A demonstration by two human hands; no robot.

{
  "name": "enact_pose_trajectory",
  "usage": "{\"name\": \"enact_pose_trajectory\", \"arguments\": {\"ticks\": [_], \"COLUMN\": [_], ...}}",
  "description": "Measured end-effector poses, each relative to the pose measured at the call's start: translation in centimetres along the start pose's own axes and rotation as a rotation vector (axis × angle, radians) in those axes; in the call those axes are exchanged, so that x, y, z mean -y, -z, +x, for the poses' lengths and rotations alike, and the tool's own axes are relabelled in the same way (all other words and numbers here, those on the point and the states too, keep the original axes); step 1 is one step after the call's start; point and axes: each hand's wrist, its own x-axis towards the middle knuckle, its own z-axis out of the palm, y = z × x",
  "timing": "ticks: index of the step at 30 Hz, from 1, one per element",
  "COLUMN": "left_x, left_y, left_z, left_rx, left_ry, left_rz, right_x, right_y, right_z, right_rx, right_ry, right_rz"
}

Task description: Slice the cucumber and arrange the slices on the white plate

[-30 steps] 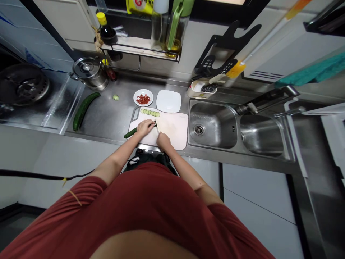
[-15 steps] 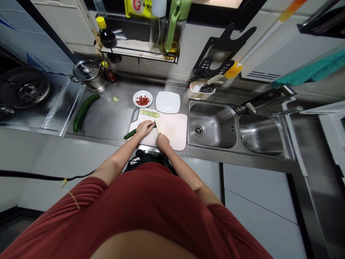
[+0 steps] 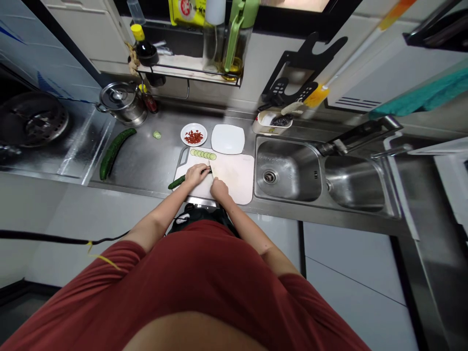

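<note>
My left hand (image 3: 196, 174) is closed over a green cucumber (image 3: 177, 182), which lies slantwise on a white cutting board (image 3: 237, 180). Closed round the handle of a knife (image 3: 212, 169) is my right hand (image 3: 220, 189); the handle itself is hidden by the fingers. The narrow blade points away from me, right beside the cucumber's cut end and my left fingertips. A row of overlapping cucumber slices (image 3: 203, 154) lies along the far edge of the board.
Behind the board stand a round plate of chopped red pieces (image 3: 193, 138) and a white square plate (image 3: 227, 139). A whole cucumber (image 3: 114, 153) and a pot (image 3: 122, 102) are at left. The double sink (image 3: 288, 192) adjoins the board's right side.
My right hand and the knife have shifted slightly left, toward the cucumber's cut end. My left hand stays in place on the cucumber.
</note>
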Motion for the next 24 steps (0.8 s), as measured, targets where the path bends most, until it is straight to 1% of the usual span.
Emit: {"name": "enact_pose_trajectory", "arguments": {"ticks": [6, 12, 17, 20, 24], "left_x": [0.2, 0.2, 0.2, 0.2, 0.2], "left_y": [-0.2, -0.3, -0.3, -0.4, -0.5], "left_z": [0.0, 0.1, 0.0, -0.1, -0.1], "left_rx": [-0.006, -0.018, -0.012, -0.020, -0.028], "left_ry": [0.009, 0.006, 0.021, 0.016, 0.020], "left_rz": [0.000, 0.000, -0.006, -0.013, -0.014], "right_x": [0.0, -0.9, -1.3, -1.3, -0.8], "right_y": [0.1, -1.2, -2.0, -1.9, -1.1], "right_z": [0.0, -1.1, -1.6, -1.2, -0.4], "right_rx": [-0.007, 0.008, -0.019, -0.018, -0.011], "right_ry": [0.002, -0.008, 0.000, 0.006, 0.014], "right_rz": [0.004, -0.010, -0.020, -0.016, -0.004]}}
